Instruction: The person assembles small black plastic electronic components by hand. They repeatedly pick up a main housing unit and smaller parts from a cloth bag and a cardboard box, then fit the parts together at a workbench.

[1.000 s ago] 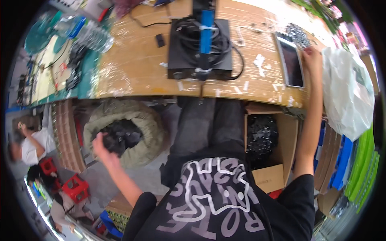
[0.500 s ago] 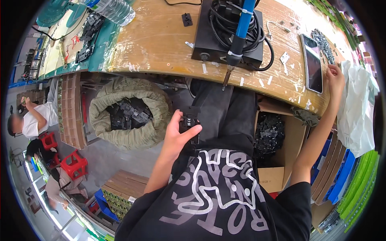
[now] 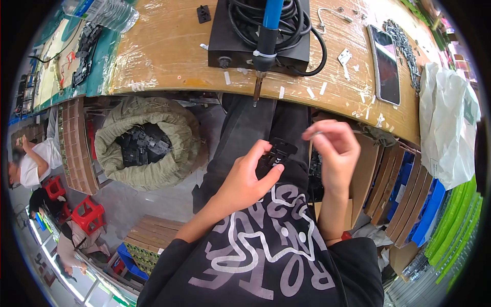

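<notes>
My left hand (image 3: 249, 179) grips a small black plastic part (image 3: 282, 149) between thumb and fingers, over my lap. Close to its right, my right hand (image 3: 337, 153) is raised with thumb and fingers pinched on a small metal piece (image 3: 316, 134), too small to name more exactly. The two hands are apart. Above them, a soldering iron (image 3: 268, 38) with a blue handle points its tip over the table's near edge. Behind it sits a black box (image 3: 238, 62) with coiled black cable on top.
A phone (image 3: 387, 66) lies on the wooden table (image 3: 163, 56) beside a pile of small metal pieces (image 3: 404, 48). A white plastic bag (image 3: 445, 128) hangs at the right edge. Left of my legs stands a fabric sack (image 3: 176, 171) of black parts. Other people sit at far left.
My right hand has come from the metal pile at the table's right to beside my left hand, now with a small metal piece. The left hand has shifted right with the black part.
</notes>
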The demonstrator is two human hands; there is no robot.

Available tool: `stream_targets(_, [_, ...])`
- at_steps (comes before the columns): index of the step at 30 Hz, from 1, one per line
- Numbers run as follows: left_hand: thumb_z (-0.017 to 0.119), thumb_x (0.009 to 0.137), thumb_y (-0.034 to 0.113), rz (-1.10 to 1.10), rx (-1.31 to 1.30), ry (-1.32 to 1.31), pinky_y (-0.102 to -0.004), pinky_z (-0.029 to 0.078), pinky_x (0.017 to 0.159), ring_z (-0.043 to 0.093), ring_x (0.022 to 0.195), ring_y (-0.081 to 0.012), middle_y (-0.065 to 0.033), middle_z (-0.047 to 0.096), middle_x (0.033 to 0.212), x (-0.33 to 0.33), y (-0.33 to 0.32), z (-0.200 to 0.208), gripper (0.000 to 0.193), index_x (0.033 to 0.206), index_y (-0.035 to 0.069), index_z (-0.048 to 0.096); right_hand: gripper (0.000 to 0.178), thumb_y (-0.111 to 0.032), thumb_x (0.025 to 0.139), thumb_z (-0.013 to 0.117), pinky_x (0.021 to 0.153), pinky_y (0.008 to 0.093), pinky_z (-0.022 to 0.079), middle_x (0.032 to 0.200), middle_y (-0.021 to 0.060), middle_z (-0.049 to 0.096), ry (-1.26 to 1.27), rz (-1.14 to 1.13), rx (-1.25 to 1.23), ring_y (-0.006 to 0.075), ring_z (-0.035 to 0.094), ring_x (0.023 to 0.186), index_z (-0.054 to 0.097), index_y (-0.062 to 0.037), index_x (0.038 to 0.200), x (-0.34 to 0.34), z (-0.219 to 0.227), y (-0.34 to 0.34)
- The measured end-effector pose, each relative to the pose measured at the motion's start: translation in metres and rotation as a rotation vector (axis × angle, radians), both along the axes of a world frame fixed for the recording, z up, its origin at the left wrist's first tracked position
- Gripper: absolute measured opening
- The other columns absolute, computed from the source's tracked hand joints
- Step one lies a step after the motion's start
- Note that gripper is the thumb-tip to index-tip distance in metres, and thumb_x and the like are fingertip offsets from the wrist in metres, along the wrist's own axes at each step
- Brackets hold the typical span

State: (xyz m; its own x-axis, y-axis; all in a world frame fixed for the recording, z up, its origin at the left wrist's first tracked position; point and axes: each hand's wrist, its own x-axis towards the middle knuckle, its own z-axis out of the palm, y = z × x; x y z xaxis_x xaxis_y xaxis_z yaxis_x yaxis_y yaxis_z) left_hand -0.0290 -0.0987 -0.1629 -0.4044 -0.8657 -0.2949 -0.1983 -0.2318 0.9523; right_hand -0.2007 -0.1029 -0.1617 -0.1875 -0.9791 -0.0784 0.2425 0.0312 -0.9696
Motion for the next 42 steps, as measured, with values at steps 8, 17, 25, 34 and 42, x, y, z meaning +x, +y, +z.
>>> stream_targets(8, [0.061, 0.072, 0.007, -0.053, -0.068, -0.044, -0.0255, 0.041, 0.058, 0.05, 0.064, -0.0107, -0.0078, 0.052, 0.072, -0.007, 0.004, 0.002, 0.025, 0.091, 0.001, 0.045, 0.011, 0.006, 0.071, 0.059, 0.076, 0.0277, 0.043, 0.094, 0.0138, 0.053, -0.19, 0.311, 0.011, 0.0168, 0.051, 0.088, 0.055, 0.0039, 0.082, 0.009, -0.021, 0.009])
stream_targets(17, [0.06, 0.072, 0.006, -0.081, -0.136, -0.122, -0.0278, 0.042, 0.057, 0.054, 0.062, -0.0191, -0.0111, 0.053, 0.073, -0.004, 0.006, 0.0, 0.025, 0.092, 0.001, 0.046, 0.01, 0.007, 0.073, 0.057, 0.076, 0.0289, 0.044, 0.09, 0.0155, 0.055, -0.268, 0.282, 0.102, 0.017, 0.054, 0.085, 0.053, 0.0031, 0.081, 0.01, -0.023, 0.011])
stream_targets(25, [0.059, 0.073, 0.007, -0.105, -0.291, -0.185, -0.0321, 0.042, 0.053, 0.055, 0.06, -0.028, -0.0148, 0.054, 0.073, -0.002, 0.003, 0.0, 0.026, 0.094, 0.001, 0.046, 0.011, 0.009, 0.072, 0.057, 0.075, 0.0294, 0.046, 0.089, 0.017, 0.057, -0.254, 0.227, 0.048, 0.0179, 0.055, 0.084, 0.053, 0.002, 0.079, 0.014, -0.031, 0.013])
stream_targets(34, [0.057, 0.076, 0.013, -0.235, -0.109, -0.205, -0.0327, 0.044, 0.057, 0.056, 0.064, -0.0264, -0.0131, 0.055, 0.076, 0.004, -0.001, -0.001, 0.026, 0.096, 0.0, 0.046, 0.012, -0.002, 0.077, 0.056, 0.078, 0.0264, 0.042, 0.089, 0.0092, 0.056, 0.143, 0.353, 0.192, 0.0157, 0.053, 0.085, 0.056, 0.003, 0.088, 0.008, -0.027, 0.016])
stream_targets(42, [0.048, 0.085, 0.023, -0.264, 0.492, 0.384, -0.0186, 0.041, 0.055, 0.051, 0.063, -0.0078, -0.0044, 0.054, 0.079, 0.027, -0.009, -0.05, 0.03, 0.102, -0.002, 0.051, 0.008, -0.004, 0.077, 0.056, 0.078, 0.0299, 0.042, 0.096, 0.0102, 0.053, -0.086, 0.529, -0.093, 0.0189, 0.047, 0.095, 0.059, 0.0003, 0.083, 0.0, -0.029, 0.011])
